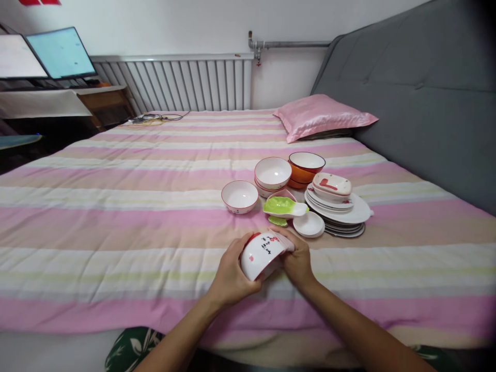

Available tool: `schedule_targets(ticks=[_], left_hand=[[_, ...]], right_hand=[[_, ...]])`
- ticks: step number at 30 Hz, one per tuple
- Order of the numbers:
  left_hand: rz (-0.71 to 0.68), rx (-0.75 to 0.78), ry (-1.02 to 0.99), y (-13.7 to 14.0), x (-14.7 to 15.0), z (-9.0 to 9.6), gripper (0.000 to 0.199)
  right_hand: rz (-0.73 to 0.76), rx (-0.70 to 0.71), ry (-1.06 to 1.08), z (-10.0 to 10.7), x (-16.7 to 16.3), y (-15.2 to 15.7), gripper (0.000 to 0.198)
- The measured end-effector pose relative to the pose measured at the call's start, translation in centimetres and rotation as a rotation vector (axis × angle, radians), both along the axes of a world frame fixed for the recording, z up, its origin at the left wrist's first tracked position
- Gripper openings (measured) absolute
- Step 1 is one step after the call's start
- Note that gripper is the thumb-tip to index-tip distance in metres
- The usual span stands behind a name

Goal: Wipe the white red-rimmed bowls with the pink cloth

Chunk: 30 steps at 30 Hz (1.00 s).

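A white bowl (260, 254) with dark lettering and a red print on its outside is tipped on its side close in front of me. My left hand (231, 271) wraps round its left edge, thumb below and fingers above. On the other side my right hand (298, 261) grips the right edge, its fingers partly hidden behind it. Whether a second bowl is nested inside cannot be made out. Just beyond the hands lie a green-and-white leaf-shaped dish (284, 206) and a small white saucer (309, 225). A single red-rimmed white bowl (239, 196) stands upright to their left.
Stacked red-rimmed bowls (273, 173) and orange bowls (302, 175) stand farther back. At right, plates (362, 209) are piled with a rectangular dish (332, 183) on top. A pink pillow (323, 114) lies near the grey headboard (418, 98); cables (163, 118) lie at the bed's far left.
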<state>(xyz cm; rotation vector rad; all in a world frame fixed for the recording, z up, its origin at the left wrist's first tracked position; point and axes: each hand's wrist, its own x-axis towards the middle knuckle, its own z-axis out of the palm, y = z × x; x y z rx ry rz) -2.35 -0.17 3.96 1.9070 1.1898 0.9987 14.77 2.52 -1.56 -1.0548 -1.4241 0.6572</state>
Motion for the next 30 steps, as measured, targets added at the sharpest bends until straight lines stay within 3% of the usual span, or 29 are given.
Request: schedule_targets(ticks=[4, 7, 12, 20, 25, 30], left_hand=[[-0.038, 0.013, -0.026, 0.0, -0.4, 0.0, 0.079], [-0.078, 0.031, -0.068, -0.2, -0.7, -0.1, 0.085], [-0.086, -0.049, -0.125, -0.2, -0.7, -0.7, 0.092], [-0.041, -0.021, -0.032, -0.2, -0.8, -0.5, 0.076], [-0.071, -0.053, -0.025, -0.3, -0.5, -0.1, 0.076], [-0.050, -0.082, -0.010, -0.2, -0.2, -0.1, 0.077]], right_hand=[[-0.036, 0.041, -0.059, 0.6, 0.2, -0.1, 0.044], [-0.029, 0.195, -0.205, 2.3, 0.5, -0.3, 0.041], [0.007, 0.479, -0.650, 5.5, 0.3, -1.2, 0.031], [0.112, 0.818, -0.898, 6.4, -1.0, -2.5, 0.030], [0.176, 0.854, -0.875, 6.4, -0.5, -1.9, 0.021], [0.186, 0.727, -0.738, 5.9, 0.6, -0.7, 0.022]])
